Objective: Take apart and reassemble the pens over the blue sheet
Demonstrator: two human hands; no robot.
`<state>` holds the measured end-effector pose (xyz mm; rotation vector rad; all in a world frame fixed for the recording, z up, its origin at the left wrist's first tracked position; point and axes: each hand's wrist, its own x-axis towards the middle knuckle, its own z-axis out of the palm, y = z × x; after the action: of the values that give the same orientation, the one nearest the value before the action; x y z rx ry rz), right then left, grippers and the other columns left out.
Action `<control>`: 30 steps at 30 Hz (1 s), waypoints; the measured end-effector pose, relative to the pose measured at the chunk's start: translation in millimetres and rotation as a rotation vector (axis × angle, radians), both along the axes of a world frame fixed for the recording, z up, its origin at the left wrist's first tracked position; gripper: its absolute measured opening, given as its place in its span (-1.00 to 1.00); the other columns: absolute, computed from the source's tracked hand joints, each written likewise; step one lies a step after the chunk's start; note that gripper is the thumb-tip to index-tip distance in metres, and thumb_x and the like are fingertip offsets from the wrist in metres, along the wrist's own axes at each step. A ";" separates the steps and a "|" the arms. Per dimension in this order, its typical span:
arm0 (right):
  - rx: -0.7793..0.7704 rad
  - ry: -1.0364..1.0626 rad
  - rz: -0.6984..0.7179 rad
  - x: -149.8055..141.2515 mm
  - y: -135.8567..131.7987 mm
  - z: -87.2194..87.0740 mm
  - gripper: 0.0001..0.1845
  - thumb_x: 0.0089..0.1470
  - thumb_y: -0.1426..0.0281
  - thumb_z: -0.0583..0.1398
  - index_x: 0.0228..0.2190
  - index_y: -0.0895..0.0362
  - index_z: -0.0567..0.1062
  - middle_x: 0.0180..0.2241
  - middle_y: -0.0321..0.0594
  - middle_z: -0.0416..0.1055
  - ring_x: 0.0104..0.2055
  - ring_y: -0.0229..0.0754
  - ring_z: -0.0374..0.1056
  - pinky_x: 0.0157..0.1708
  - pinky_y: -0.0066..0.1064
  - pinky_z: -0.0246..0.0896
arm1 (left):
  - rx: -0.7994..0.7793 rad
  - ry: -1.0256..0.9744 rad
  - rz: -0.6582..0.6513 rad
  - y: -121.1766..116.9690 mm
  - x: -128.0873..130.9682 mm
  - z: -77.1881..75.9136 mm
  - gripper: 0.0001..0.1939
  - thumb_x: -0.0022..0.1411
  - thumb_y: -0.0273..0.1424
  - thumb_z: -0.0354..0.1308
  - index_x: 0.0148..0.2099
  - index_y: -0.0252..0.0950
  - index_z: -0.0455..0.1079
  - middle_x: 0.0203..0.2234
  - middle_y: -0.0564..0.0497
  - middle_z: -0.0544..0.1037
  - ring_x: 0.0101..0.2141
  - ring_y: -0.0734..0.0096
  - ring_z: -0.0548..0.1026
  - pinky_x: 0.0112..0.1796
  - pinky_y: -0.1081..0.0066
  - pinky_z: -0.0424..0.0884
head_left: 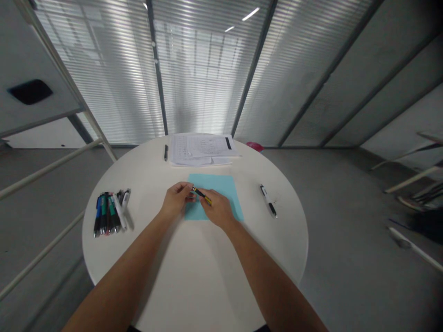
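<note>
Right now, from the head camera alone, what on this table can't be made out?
Head view: the left hand and right hand cover parts of the yellow-and-black pen.
Head view: the printing on the stacked papers is too small to read.
Head view: the table hides part of the pink object.
Head view: the bunched pens overlap; their markings are too small.

Glossy plastic pen, matt blue paper sheet, smooth white tabletop
</note>
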<state>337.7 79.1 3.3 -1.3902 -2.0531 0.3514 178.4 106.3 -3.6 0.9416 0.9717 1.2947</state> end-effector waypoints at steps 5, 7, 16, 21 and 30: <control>0.010 -0.003 -0.004 0.3 -0.8 0.7 -0.64 0.20 0.33 0.08 0.02 -0.05 0.42 -0.15 -0.21 0.48 -0.13 -0.14 0.38 -0.10 -0.35 0.24 | -0.012 0.008 -0.008 0.4 0.2 -1.0 -0.66 -0.02 -0.21 0.32 -0.31 -0.38 0.43 -0.48 -0.02 0.49 -0.51 0.43 0.48 -0.45 0.36 0.46; 0.013 -0.003 -0.004 0.4 -0.8 0.4 -0.64 0.20 0.33 0.07 0.02 -0.05 0.42 -0.15 -0.21 0.48 -0.13 -0.15 0.38 -0.10 -0.35 0.24 | -0.016 0.007 -0.011 0.4 0.2 -0.3 -0.67 -0.03 -0.22 0.33 -0.32 -0.38 0.43 -0.50 -0.01 0.49 -0.51 0.43 0.48 -0.45 0.36 0.46; 0.010 0.009 -0.016 1.0 0.8 -0.3 -0.67 0.19 0.34 0.08 -0.01 -0.02 0.43 -0.17 -0.20 0.48 -0.13 -0.14 0.37 -0.11 -0.35 0.22 | -0.045 0.003 -0.056 -1.1 -1.9 4.3 -0.65 -0.09 -0.30 0.37 -0.24 -0.39 0.48 -0.42 -0.07 0.53 -0.48 0.41 0.49 -0.47 0.39 0.46; 0.008 0.025 -0.045 1.0 0.3 -0.9 -0.72 0.16 0.32 0.10 -0.07 0.03 0.42 -0.21 -0.22 0.49 -0.21 -0.17 0.38 -0.21 -0.39 0.21 | -0.061 -0.014 -0.086 0.3 -3.7 3.1 -0.64 -0.09 -0.30 0.37 -0.23 -0.40 0.48 -0.40 -0.10 0.53 -0.48 0.42 0.49 -0.48 0.39 0.45; -0.026 0.049 -0.089 3.5 0.5 -2.6 -0.77 0.13 0.31 0.13 -0.14 0.04 0.39 -0.32 -0.25 0.47 -0.31 -0.20 0.37 -0.32 -0.43 0.18 | -0.066 0.014 -0.096 -0.3 -1.9 7.4 -0.65 -0.12 -0.29 0.38 -0.28 -0.40 0.49 -0.46 -0.06 0.51 -0.49 0.42 0.47 -0.52 0.42 0.43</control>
<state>341.2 79.6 0.7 -1.4689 -1.9468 0.3711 176.5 106.0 3.8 0.9360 0.9629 1.1699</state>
